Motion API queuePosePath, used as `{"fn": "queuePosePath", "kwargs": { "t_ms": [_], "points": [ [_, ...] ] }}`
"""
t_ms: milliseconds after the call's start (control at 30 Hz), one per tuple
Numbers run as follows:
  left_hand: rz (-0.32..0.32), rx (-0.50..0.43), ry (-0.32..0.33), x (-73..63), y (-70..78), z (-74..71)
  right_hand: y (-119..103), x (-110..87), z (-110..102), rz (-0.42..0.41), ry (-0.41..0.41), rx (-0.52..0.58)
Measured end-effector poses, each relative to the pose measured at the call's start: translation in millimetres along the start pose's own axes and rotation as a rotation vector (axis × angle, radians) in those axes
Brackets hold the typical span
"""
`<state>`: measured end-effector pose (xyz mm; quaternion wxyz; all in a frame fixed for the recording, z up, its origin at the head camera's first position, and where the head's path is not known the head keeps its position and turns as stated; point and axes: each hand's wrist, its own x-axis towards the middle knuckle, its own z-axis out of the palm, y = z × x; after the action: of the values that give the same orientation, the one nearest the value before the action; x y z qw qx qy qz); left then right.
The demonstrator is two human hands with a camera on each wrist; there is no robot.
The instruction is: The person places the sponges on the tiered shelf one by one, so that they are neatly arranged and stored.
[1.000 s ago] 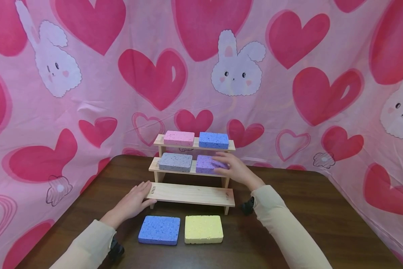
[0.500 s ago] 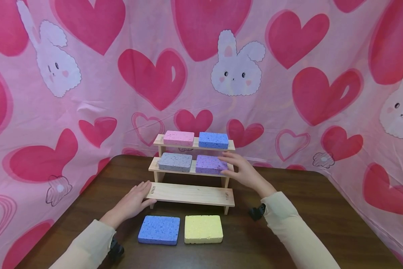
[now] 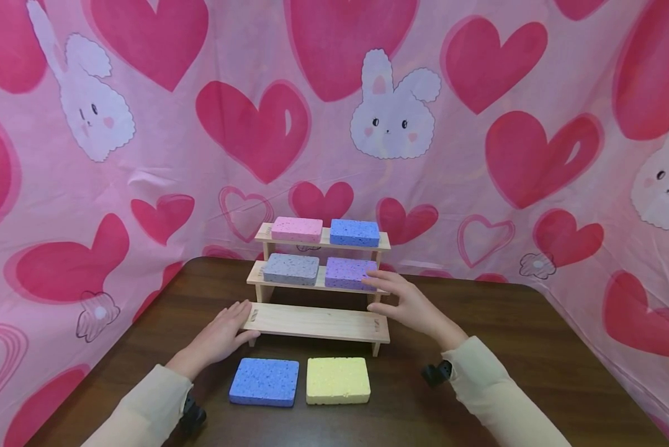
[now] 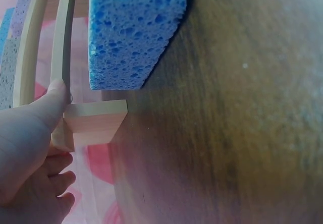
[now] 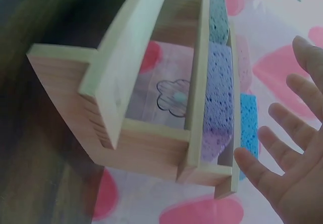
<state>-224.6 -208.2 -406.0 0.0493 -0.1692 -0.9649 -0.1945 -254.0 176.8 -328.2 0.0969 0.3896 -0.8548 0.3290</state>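
A three-step wooden stand (image 3: 318, 321) stands on the table. My left hand (image 3: 217, 336) holds the left end of its lowest step, the thumb (image 4: 53, 95) on the front edge and the other fingers around the end. My right hand (image 3: 409, 304) hovers by the stand's right side with fingers spread and holding nothing; in the head view its fingertips overlap the right end of the purple sponge (image 3: 345, 273). That sponge lies on the middle step beside a grey sponge (image 3: 291, 269). On the top step lie a pink sponge (image 3: 297, 229) and a blue sponge (image 3: 354, 233).
In front of the stand, a second blue sponge (image 3: 264, 382) and a yellow sponge (image 3: 337, 381) lie side by side on the dark wooden table (image 3: 502, 372). A pink cloth with hearts and rabbits (image 3: 323, 167) hangs behind and at both sides.
My right hand has drawn off the purple sponge, moving right and toward me, and the sponge stays on the middle step. My left hand has kept its place.
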Motion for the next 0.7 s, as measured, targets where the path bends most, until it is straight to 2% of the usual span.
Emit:
{"fn": "queuePosePath", "kwargs": {
  "t_ms": [467, 700],
  "points": [
    [0.006, -0.006, -0.001, 0.7, -1.3, 1.8, -9.7, -18.8, 20.8, -0.035, -0.092, 0.081],
    [-0.002, -0.010, -0.003, 0.2, -0.9, 0.0, -13.2, -28.8, 34.0, 0.005, -0.183, 0.166]
  ]
}}
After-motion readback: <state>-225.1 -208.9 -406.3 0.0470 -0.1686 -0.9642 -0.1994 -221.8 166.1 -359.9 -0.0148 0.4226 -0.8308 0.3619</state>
